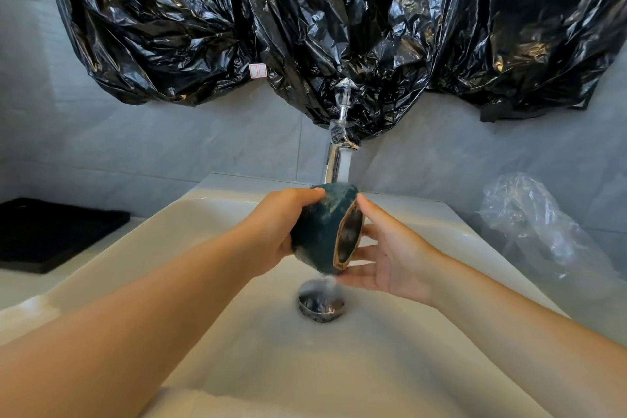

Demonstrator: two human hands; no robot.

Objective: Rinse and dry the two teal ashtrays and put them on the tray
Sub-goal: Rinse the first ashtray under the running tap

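Under the faucet (336, 163), the left hand (276, 226) clasps 1 teal ashtray (319, 231) tipped sideways, seemingly to drain, right hand (393, 260) straight-fingered against its rim.

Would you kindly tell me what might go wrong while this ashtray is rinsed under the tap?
1. The wet teal ashtray is gripped by the left hand alone. The right hand only has straight fingers at its rim, so it might slip and chip on the sink.
2. Water from the tap hits its curved outside and may splash out.
3. The black tray lies far left; carrying the ashtray there undried could drip.
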